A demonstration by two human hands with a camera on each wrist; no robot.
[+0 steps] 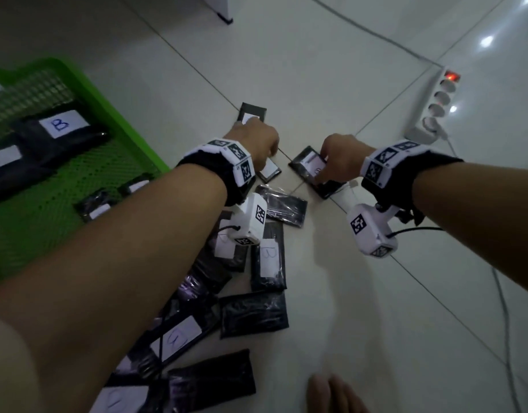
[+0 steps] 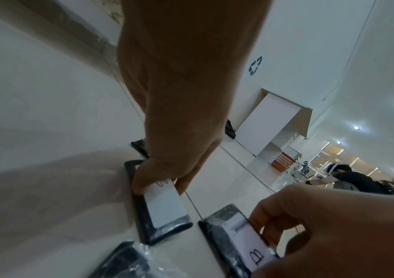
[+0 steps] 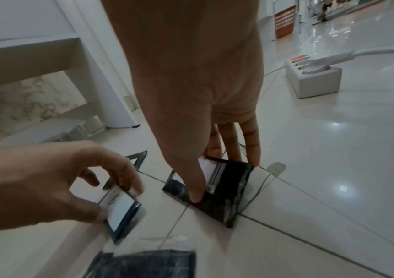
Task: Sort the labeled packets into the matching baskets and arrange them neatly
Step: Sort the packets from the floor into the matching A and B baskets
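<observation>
Pinching 2 floor packets, left hand on one, right hand on another, for lifting toward the basket.

A handwritten "B" stands on the white label of the black packet lying in the green basket. To the right of the basket, on the floor, a packet in the pile also bears a "B". In the left wrist view, the packet under the right hand shows a "B" on its label. A recycling symbol marks the white wall beyond. Other labels are too blurred to read.
</observation>
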